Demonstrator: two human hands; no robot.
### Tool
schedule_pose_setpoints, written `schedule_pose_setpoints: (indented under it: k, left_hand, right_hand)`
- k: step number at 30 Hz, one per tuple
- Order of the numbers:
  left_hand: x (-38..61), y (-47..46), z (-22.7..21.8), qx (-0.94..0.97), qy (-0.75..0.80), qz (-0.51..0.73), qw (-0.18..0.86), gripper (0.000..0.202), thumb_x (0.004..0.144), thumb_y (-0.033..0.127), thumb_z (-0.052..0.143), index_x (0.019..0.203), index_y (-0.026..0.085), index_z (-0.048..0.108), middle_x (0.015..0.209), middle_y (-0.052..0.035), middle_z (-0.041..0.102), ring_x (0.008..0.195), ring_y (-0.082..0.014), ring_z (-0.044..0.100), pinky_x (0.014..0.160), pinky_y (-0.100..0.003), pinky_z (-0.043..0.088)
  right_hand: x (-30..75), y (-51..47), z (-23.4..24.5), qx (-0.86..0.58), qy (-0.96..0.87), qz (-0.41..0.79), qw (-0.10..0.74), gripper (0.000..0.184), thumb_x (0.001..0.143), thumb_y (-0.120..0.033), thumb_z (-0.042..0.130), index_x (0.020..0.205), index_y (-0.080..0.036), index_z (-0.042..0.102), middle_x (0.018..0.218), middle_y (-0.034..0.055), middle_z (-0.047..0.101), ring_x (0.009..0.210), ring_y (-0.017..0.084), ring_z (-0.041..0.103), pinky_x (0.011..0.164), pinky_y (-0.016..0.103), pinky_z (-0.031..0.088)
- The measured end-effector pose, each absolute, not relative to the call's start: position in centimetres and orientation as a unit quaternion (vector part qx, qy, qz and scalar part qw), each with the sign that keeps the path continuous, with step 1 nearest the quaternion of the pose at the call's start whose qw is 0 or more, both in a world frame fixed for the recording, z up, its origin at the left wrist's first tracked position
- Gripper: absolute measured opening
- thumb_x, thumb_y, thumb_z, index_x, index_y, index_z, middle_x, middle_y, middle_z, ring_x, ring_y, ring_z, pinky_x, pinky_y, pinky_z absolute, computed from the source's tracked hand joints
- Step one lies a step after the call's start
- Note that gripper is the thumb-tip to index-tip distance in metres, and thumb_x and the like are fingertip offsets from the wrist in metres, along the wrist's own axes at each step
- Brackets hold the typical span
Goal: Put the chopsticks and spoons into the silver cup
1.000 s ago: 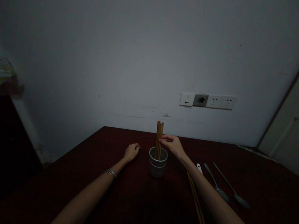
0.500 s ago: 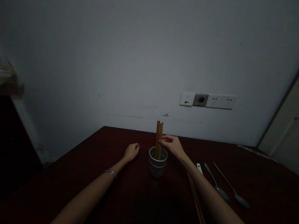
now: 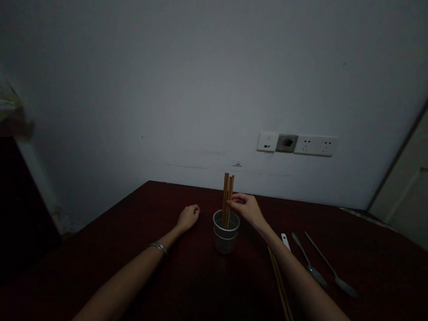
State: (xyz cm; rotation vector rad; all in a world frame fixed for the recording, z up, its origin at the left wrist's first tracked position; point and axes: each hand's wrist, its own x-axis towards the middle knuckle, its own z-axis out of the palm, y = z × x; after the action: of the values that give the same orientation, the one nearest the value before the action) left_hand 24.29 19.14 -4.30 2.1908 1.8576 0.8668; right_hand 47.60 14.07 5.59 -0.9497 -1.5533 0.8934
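Observation:
A small clear cup (image 3: pixel 224 238) stands on the dark red table (image 3: pixel 194 290) near its far edge. Several wooden chopsticks (image 3: pixel 227 194) stand upright in the cup. My right hand (image 3: pixel 246 207) pinches the chopsticks at mid height, its fingers closed on them. My left hand (image 3: pixel 188 216) rests on the table just left of the cup, curled into a loose fist with nothing visible in it; a bracelet (image 3: pixel 158 247) sits on that wrist.
More chopsticks (image 3: pixel 281 290) lie flat on the table, partly under my right forearm. Two metal spoons (image 3: pixel 324 269) and a white spoon handle (image 3: pixel 285 241) lie to the right. A wall with sockets (image 3: pixel 298 144) rises behind the table; a door (image 3: pixel 423 190) stands at right.

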Motion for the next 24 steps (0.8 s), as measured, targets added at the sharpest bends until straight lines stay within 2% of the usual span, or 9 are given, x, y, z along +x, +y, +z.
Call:
schedule_pose_setpoints:
  k: [14, 24]
  left_hand:
    - [24.6, 18.6, -3.6, 0.724, 0.633, 0.266, 0.072, 0.022, 0.080, 0.017, 0.039, 0.082, 0.017, 0.061, 0.085, -0.0047, 0.065, 0.080, -0.0147, 0.057, 0.072, -0.022, 0.038]
    - [24.3, 19.0, -4.2, 0.731, 0.618, 0.283, 0.065, 0.022, 0.078, 0.016, 0.038, 0.080, 0.018, 0.060, 0.083, -0.0040, 0.064, 0.077, -0.0141, 0.057, 0.070, -0.022, 0.038]
  right_hand:
    - [47.7, 14.5, 5.0, -0.386, -0.647, 0.402, 0.521, 0.019, 0.061, -0.025, 0.064, 0.075, -0.012, 0.060, 0.066, 0.0028, 0.064, 0.058, 0.014, 0.059, 0.056, 0.024, 0.045]
    - [49.0, 13.5, 5.4, -0.383, -0.649, 0.416, 0.510, 0.029, 0.061, -0.026, 0.067, 0.085, -0.012, 0.060, 0.073, 0.0052, 0.067, 0.067, 0.016, 0.063, 0.064, 0.027, 0.048]
